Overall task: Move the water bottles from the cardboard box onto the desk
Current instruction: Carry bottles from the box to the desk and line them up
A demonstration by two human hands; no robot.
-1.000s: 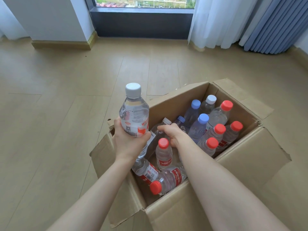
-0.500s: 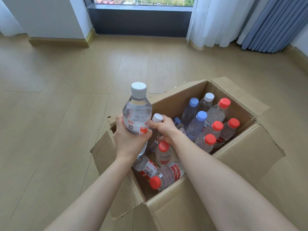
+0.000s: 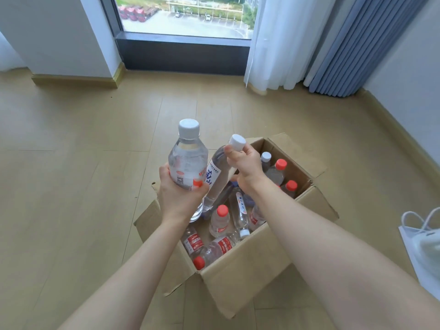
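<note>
Tilted bottle (image 3: 214,179): white label, large blue Chinese characters, apparently "蜀山". Upright bottle (image 3: 188,160): QR code, print illegible. Boxed bottles (image 3: 219,223): red labels, white characters too blurred to read.

2 arms extend; left hand (image 3: 181,198) and right hand (image 3: 246,165) curl, gripping.
</note>
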